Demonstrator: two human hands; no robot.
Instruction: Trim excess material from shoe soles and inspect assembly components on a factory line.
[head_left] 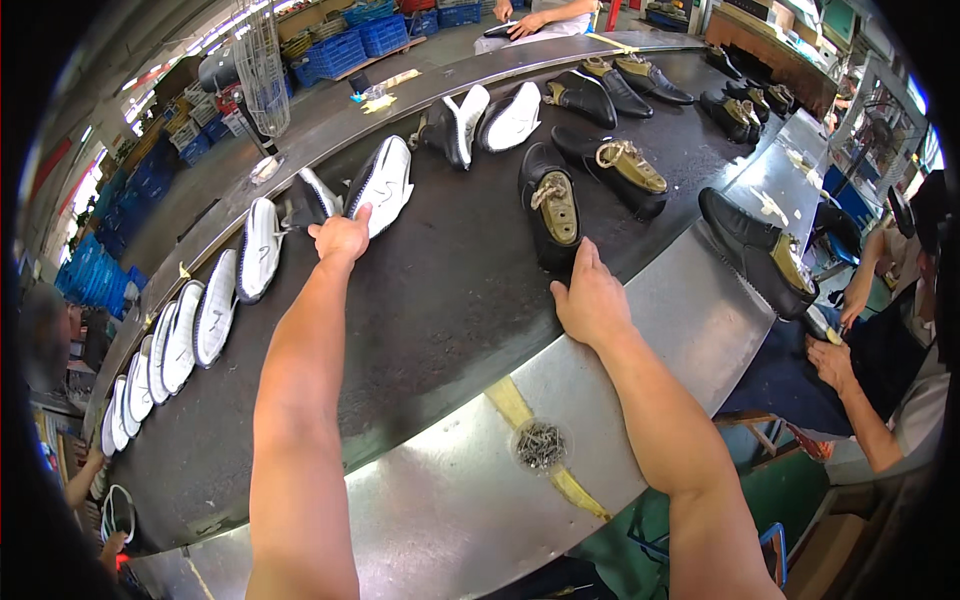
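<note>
My left hand [342,238] is closed around the near end of a dark shoe [385,185] lying on its side, its white underside showing. Beside that hand, to the left, rests another dark shoe with a white underside [320,192]. At the heel of an upright black shoe [540,228], my right hand [597,300] has its fingers stretched out and its thumb apart. A gold-coloured shoe last [556,205] fills that shoe's opening. Close to its right stands a similar black shoe [615,175] with a last inside. Both shoes rest on the dark conveyor belt [440,300].
A row of white-bottomed shoes [180,335] curves down the left. More black shoes [640,80] stand farther back. A round dish of small metal nails [540,445] sits on the metal ledge [420,500]. One shoe [765,250] lies at right, near a co-worker's hands [835,360].
</note>
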